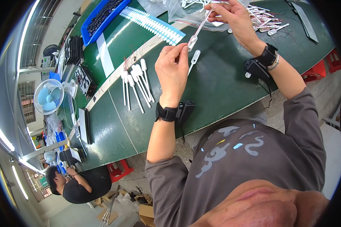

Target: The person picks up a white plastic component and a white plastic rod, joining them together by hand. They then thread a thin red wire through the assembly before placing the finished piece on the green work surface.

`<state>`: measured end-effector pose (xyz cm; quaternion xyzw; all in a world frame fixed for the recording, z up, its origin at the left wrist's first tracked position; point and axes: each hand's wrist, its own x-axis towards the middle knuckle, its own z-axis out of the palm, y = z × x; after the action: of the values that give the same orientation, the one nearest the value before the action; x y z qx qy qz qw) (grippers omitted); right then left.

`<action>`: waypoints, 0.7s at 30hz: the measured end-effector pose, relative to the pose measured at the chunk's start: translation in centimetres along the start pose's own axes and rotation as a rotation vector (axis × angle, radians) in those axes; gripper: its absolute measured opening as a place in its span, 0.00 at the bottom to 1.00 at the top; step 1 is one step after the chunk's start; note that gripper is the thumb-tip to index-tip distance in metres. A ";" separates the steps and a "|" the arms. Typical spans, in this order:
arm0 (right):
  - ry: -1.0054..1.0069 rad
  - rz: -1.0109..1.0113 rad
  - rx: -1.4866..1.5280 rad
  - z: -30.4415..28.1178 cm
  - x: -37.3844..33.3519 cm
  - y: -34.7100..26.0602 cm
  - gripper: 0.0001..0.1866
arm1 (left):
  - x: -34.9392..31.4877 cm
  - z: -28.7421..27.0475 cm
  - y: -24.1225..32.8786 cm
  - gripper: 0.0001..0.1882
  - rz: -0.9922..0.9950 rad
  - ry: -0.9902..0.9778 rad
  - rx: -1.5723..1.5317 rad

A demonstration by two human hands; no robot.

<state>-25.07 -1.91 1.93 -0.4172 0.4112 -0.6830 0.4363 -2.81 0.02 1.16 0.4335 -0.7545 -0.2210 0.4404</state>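
Note:
A thin stick with a clear oval head (193, 41) is stretched between my two hands above the green table (216, 85). My left hand (172, 70) pinches it by the oval head, thumb against fingers. At the upper end of its shaft, my right hand (235, 20) closes thumb and fingers round it. Just right of my left hand lies a similar stick with an oval head (195, 56). Several white paddle-shaped sticks (140, 77) lie side by side to the left. A blue sheet of white stickers (155, 27) lies beyond my left hand.
A clear plastic bag (187, 14) and a pile of white sticks with wires (263, 18) lie at the far side. A blue bin (86, 36) holds small black parts. Far left are a fan (48, 97) and a seated person (85, 185). A grey bar (305, 22) lies far right.

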 end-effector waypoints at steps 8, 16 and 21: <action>0.010 0.024 0.045 -0.3 0.0 0.6 0.10 | -0.1 0.1 0.1 0.06 -0.031 -0.026 0.041; -0.020 0.000 0.063 -0.4 0.1 0.8 0.08 | 0.0 0.1 -0.7 0.08 -0.182 -0.076 -0.068; -0.025 0.005 0.080 -0.2 0.0 0.7 0.08 | 0.3 -0.2 -1.3 0.10 -0.441 -0.185 -0.308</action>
<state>-25.08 -2.03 1.16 -0.4068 0.3792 -0.6927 0.4592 -2.12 -0.92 0.51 0.4931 -0.6365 -0.4621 0.3717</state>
